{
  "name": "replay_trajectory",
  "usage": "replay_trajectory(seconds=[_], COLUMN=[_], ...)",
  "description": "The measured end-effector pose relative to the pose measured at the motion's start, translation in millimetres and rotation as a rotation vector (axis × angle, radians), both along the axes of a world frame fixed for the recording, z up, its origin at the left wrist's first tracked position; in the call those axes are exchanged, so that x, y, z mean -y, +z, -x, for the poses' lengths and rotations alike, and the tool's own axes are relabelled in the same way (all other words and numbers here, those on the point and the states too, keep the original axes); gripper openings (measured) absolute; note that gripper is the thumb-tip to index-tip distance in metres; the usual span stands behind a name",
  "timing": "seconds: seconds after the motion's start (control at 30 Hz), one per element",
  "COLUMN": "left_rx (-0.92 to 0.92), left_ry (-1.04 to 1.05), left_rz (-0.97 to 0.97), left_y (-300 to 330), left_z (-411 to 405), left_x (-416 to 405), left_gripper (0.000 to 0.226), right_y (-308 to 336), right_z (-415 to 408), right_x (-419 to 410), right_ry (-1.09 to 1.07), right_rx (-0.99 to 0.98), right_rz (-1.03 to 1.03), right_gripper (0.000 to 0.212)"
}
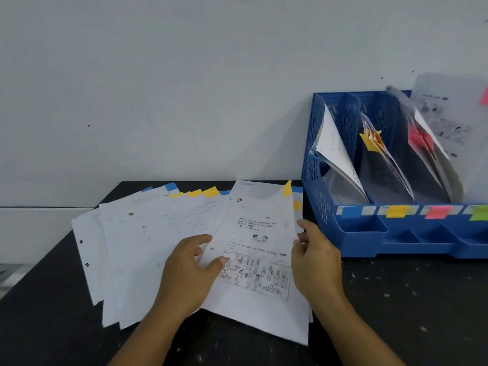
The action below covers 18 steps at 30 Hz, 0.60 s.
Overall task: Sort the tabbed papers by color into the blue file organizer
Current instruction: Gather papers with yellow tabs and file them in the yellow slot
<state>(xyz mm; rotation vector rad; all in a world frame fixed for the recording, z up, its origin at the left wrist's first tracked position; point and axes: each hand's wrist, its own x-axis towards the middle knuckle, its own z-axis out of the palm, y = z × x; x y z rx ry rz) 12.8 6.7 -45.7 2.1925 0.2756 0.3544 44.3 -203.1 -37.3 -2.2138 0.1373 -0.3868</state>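
Tabbed papers [148, 247]: fanned out on the left half of a black table [396, 299], blue and yellow tabs showing along their far edges.
Left hand [190, 270]: lying on the fan, fingers curled over the left edge of the top sheet, thumb on its printed face.
Top sheet [260, 260]: printed page with a drawing of people, a yellow tab [287, 188] at its far right corner; held between both hands, over the fan.
Right hand [315, 262]: gripping the top sheet's right edge, thumb in front, fingers hidden behind the paper.
Blue file organizer [356, 236]: on the table right of the papers, against a pale wall [184, 88].
Organizer slots: upright papers, blue-tabbed in the left one, yellow in the next, pink in the third.
Front labels: blue, yellow, pink and green, left to right.
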Motion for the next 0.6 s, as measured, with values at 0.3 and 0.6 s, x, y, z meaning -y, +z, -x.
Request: replay_trajectory(seconds=[0.3, 0.6], left_rx=[-0.091, -0.211], left_ry=[-0.001, 0.000], left_rz=[0.296, 0.467], left_y=[26, 38], left_z=[7, 34], left_x=[-28, -76], left_gripper=[0.074, 0.099], right_y=[11, 14], right_z=[14, 22], right_x=[-6, -31], right_ry=[0.121, 0.250], right_rx=[-0.100, -0.251], right_rz=[-0.454, -0.627], right_gripper=[0.015, 0.016])
